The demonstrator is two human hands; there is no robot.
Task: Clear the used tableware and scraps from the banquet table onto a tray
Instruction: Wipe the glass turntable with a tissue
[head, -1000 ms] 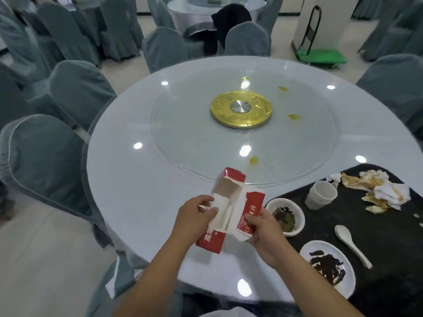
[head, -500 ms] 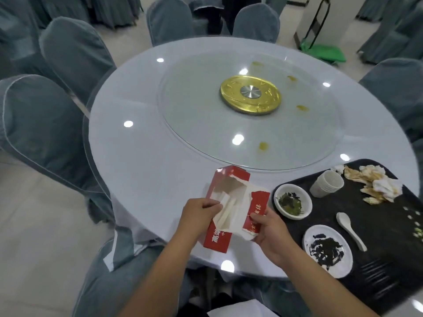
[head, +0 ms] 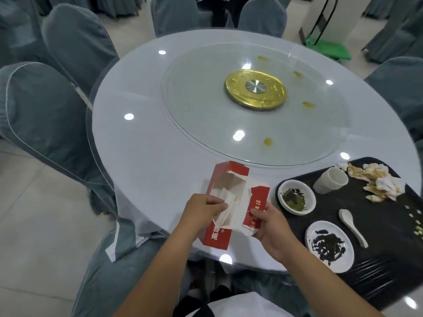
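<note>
A torn-open red and white tissue box lies at the near edge of the round white table. My left hand pinches the white tissues inside it. My right hand grips the box's torn red flap on the right. A black tray on the right carries a small bowl of green scraps, a plate with dark sauce, a white spoon, stacked paper cups and crumpled dirty napkins.
A glass turntable with a gold hub and a few yellow stains fills the table's middle. Grey-covered chairs ring the table on the left, back and right. A green trolley stands on the floor beyond.
The view has tilted down and drawn closer to the table. Both hands stay on the tissue box; my left fingers have closed on the tissues inside.
</note>
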